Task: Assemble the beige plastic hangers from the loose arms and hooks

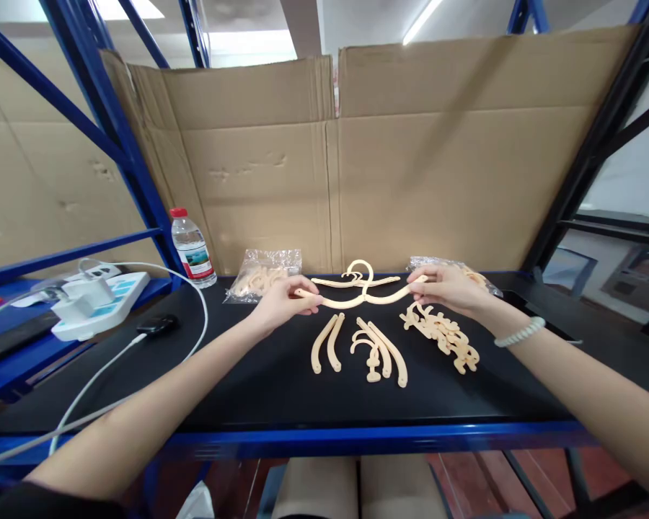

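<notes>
A cream plastic clothes hanger (392,296) is stretched between my two hands, its hook rising in the middle. My left hand (285,301) pinches the end of its left arm, and my right hand (442,287) grips the end of its right arm. Just behind it, another cream hanger (329,282) lies on the black tabletop. In front lie two loose curved hanger arms (324,342). To their right, more curved arms (394,353) lie beside a loose hanger hook (373,360). Near my right hand is a pile of hooks (443,335).
Clear bags of cream parts (262,277) lie at the back, left and right. A water bottle (193,249) stands at the back left. A white power strip (102,306), cables and a small black device (159,325) are on the left. Cardboard (438,158) walls the back.
</notes>
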The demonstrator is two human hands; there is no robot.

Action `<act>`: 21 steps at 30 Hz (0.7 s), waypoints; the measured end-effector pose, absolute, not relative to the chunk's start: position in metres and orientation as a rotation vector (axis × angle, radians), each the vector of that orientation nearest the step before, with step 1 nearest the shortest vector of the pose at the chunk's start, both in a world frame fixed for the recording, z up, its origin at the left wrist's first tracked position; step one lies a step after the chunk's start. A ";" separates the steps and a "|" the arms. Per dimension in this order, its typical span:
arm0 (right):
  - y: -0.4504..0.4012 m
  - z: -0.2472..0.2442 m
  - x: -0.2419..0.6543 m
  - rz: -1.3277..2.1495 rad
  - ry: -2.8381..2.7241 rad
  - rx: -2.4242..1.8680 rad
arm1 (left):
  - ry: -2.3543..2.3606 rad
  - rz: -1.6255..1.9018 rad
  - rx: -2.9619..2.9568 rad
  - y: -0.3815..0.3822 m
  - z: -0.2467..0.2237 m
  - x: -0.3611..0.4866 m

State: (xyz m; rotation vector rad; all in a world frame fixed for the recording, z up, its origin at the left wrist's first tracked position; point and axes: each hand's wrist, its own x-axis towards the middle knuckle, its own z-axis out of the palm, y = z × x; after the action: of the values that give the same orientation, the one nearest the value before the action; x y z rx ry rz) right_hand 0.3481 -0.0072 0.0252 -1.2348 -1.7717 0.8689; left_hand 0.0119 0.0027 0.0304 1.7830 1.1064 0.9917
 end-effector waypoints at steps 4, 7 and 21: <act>0.030 0.030 0.354 0.685 -1.965 -1.290 | 1.121 0.948 2.010 0.047 0.026 0.013; 0.056 0.036 0.356 0.484 -2.137 -1.325 | 1.179 0.921 2.168 0.078 0.022 0.013; 0.123 0.014 0.346 -0.103 -2.527 -1.520 | 1.245 0.706 2.660 0.146 -0.002 0.021</act>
State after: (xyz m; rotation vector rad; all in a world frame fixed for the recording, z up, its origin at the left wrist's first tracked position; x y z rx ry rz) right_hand 0.3458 0.1229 0.0136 -1.5200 -2.5267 -0.1033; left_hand 0.0214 0.1465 -0.0021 2.6602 1.2451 0.7063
